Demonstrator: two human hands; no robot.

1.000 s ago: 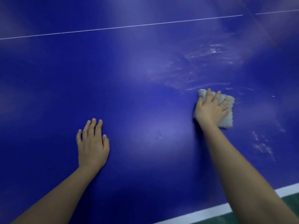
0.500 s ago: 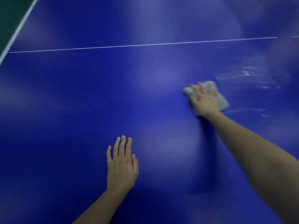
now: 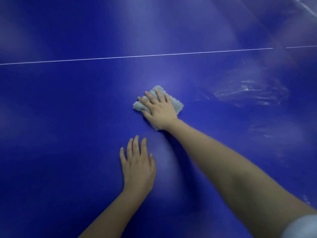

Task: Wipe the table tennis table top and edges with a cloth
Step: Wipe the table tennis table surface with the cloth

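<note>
The blue table tennis table top [image 3: 68, 117] fills the view. A folded pale grey cloth [image 3: 176, 103] lies flat on it near the middle. My right hand [image 3: 158, 109] presses down on the cloth with fingers spread, covering most of it. My left hand [image 3: 138, 164] rests flat on the bare table just below and left of the cloth, fingers together, holding nothing.
A thin white centre line [image 3: 137, 56] runs across the table beyond the cloth. Wet smear marks [image 3: 248, 93] shine on the surface to the right of the cloth. No table edge is in view.
My right hand has slid the cloth leftward across the table, away from the wet streaks. My left hand has stayed planted while the view shifted.
</note>
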